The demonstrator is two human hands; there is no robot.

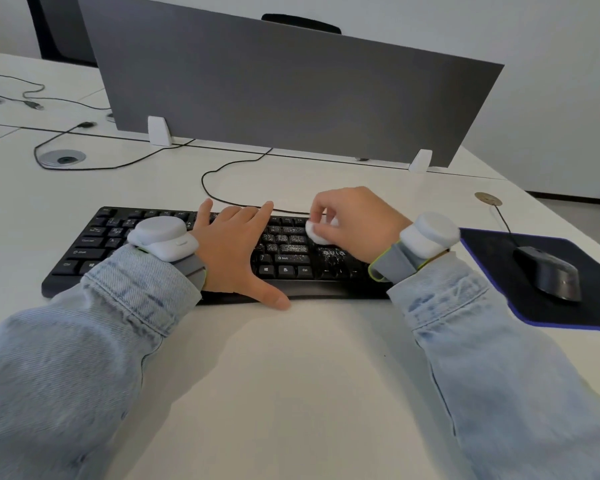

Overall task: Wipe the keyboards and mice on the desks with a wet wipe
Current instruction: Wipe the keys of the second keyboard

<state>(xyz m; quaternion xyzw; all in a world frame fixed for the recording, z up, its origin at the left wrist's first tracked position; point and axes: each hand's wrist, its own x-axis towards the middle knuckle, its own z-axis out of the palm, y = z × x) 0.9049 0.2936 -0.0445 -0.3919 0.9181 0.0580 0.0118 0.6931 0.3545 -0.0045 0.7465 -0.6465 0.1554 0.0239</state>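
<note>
So we're mid-wipe on the keyboard (174,251) right now, which sits on the white surface (291,375) straight in front of us, just left of the mouse pad (492,271). Our right hand (357,223) has its fingertips curled in, pinching a small bunched-up wet wipe (317,232) and pressing it down on the keys toward the right end of the board. Our left hand (234,251) is flat and spread, fingers straight, holding nothing, just resting on the middle keys, we'd guess to stop the board sliding. The keys around the shift and enter area look speckled with white bits, so we reckon that patch isn't done yet and the next move calls for dragging the wipe across those rows, then shifting the left hand out of the way to reach what it covers. The mouse (548,273) sits untouched on its pad, well apart from the wipe, so that looks like it comes later. Count-wise: one keyboard, one mouse, one mouse pad, one wipe, two hands, and two loose cable ends (35,105) lying off to the far left
</note>
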